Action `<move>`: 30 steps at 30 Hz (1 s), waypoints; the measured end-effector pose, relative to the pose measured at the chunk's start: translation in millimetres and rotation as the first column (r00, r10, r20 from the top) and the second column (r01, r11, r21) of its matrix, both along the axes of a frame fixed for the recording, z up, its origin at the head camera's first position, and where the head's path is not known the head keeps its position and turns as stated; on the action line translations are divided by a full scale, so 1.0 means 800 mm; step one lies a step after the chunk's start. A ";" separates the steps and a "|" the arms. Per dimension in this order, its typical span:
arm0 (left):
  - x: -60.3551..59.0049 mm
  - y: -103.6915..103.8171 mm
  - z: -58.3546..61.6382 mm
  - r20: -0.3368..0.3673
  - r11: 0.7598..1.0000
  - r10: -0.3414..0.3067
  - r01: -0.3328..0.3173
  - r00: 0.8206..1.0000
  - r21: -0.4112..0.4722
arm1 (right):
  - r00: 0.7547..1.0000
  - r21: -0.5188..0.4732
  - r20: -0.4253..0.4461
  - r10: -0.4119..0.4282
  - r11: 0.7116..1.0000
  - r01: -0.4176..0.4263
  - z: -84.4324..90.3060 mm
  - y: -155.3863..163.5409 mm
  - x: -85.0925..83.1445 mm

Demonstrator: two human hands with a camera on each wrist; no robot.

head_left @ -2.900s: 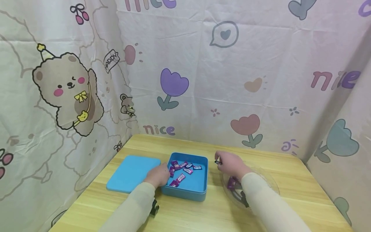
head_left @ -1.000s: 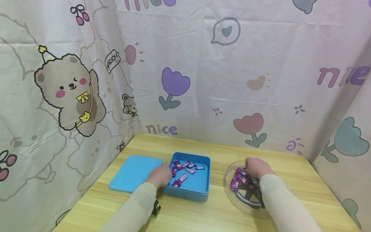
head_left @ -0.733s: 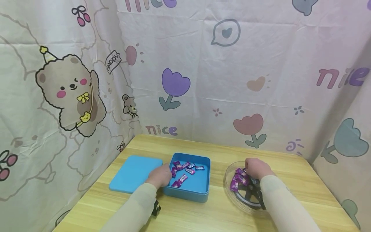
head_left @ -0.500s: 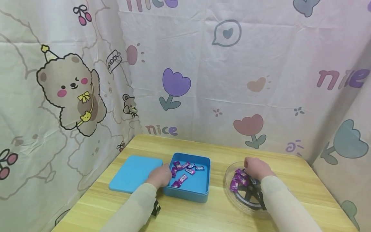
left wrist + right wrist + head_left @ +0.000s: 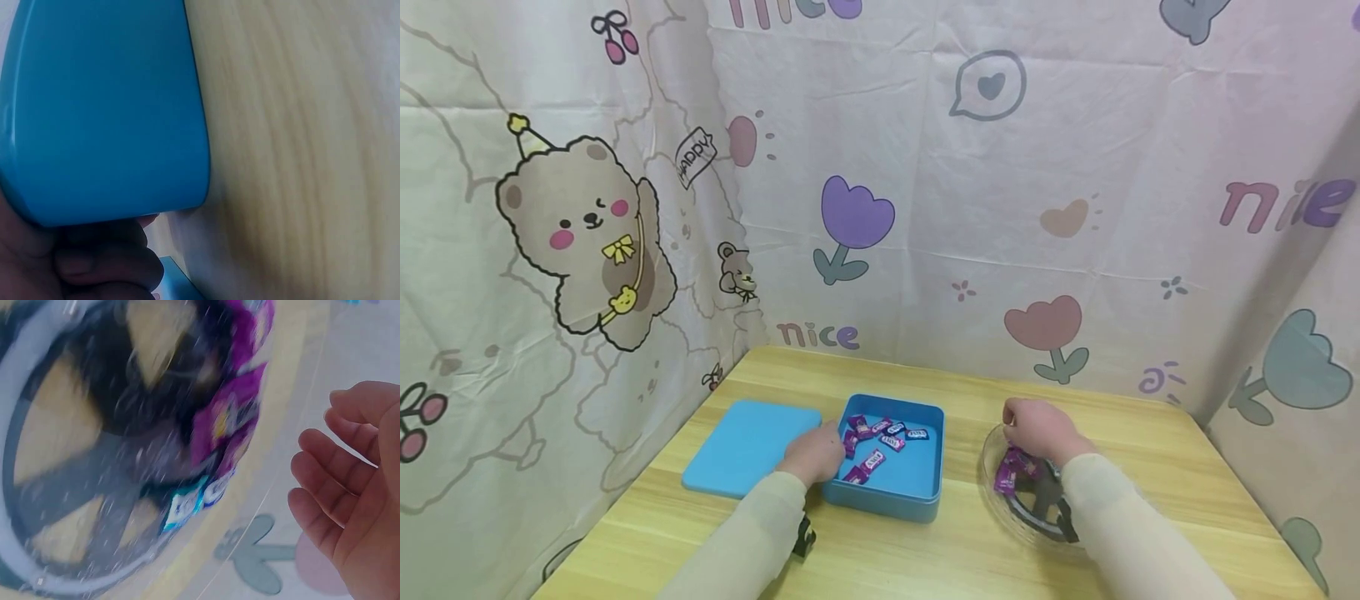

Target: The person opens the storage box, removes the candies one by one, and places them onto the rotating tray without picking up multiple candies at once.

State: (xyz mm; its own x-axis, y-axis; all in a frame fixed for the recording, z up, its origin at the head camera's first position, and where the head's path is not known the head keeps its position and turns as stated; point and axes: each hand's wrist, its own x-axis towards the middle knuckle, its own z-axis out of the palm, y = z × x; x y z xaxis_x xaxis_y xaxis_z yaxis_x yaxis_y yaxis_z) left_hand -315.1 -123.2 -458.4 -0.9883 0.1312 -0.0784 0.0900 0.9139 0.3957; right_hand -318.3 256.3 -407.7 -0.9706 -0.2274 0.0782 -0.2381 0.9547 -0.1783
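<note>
My left hand (image 5: 814, 455) grips the left wall of an open blue box (image 5: 895, 505); in the left wrist view its fingers (image 5: 106, 265) curl against the box's end. Several purple and dark blue wrapped candies (image 5: 873, 461) lie inside, mostly to the left and back. Over the back left rim of a clear round dish (image 5: 992, 500) is my right hand (image 5: 1043, 429), fingers bent, with thumb and index tips close together. No candy shows between them, and the far side of the fingertips is hidden. Purple candies (image 5: 228, 415) and a teal-and-white one (image 5: 185, 504) lie in the dish.
A flat blue lid (image 5: 741, 450) lies on the wooden table (image 5: 970, 567) left of the box. A dark spoked wheel shape (image 5: 94, 462) shows in or through the dish. A small black object (image 5: 803, 537) sits by the left sleeve. Printed cloth (image 5: 925, 275) hangs behind the table.
My right hand reached into the dish a second ago; now it has risen and moved left, over the dish's rim. Some dish candies shifted slightly. The left hand and box stay put.
</note>
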 end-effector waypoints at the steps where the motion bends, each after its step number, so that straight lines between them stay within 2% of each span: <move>1: 0.000 0.000 0.000 0.002 1.000 0.002 -0.002 1.000 0.001 | 1.000 -0.009 -0.003 0.012 1.000 -0.012 0.001 -0.005 0.001; 6: 0.002 0.000 0.001 0.003 1.000 -0.001 0.001 1.000 0.000 | 0.996 -0.039 -0.026 0.088 0.995 -0.089 0.005 -0.033 0.007; 18: 0.001 -0.001 0.002 -0.004 1.000 -0.015 0.015 1.000 -0.004 | 0.974 -0.005 -0.036 0.225 0.974 -0.225 0.024 -0.101 0.022; 25: 0.000 0.000 0.000 0.001 1.000 -0.007 0.007 1.000 -0.002 | 0.929 0.048 -0.068 0.364 0.931 -0.361 0.024 -0.132 0.025; 30: -0.001 -0.001 -0.002 -0.008 1.000 -0.012 0.012 1.000 -0.002 | 0.907 0.064 -0.043 0.420 0.907 -0.417 0.023 -0.153 0.029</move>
